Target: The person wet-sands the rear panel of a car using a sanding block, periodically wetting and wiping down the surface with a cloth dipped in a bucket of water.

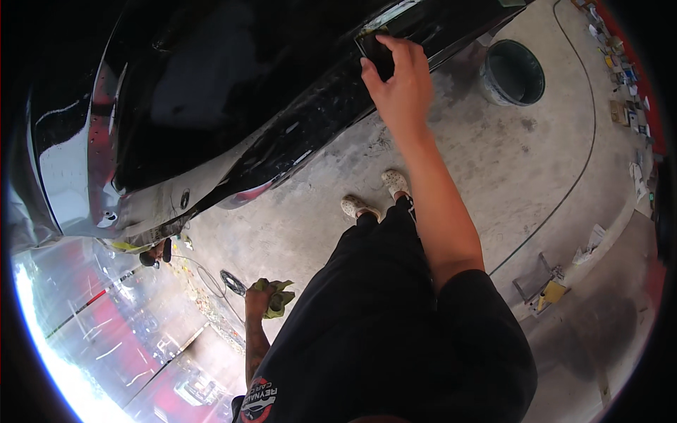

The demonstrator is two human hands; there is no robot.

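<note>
My right hand (403, 88) grips a dark flat block (375, 55) against the glossy black car body (233, 84) at the top, near a lighter, yellowish-smudged strip (384, 17) on the panel. Its fingertips rest on the block's edges. My left hand (257, 299), down beside my left leg, holds a crumpled olive-green cloth (281, 299). The lower part of the car shows dull grey patches and a silvery edge at the left.
A dark bucket (512, 74) stands beside the car. A cord (564, 197) runs along the concrete floor. Another person (151, 255) is low by the car at left. Small items (620, 84) line the right wall; a metal tool (543, 285) lies lower right.
</note>
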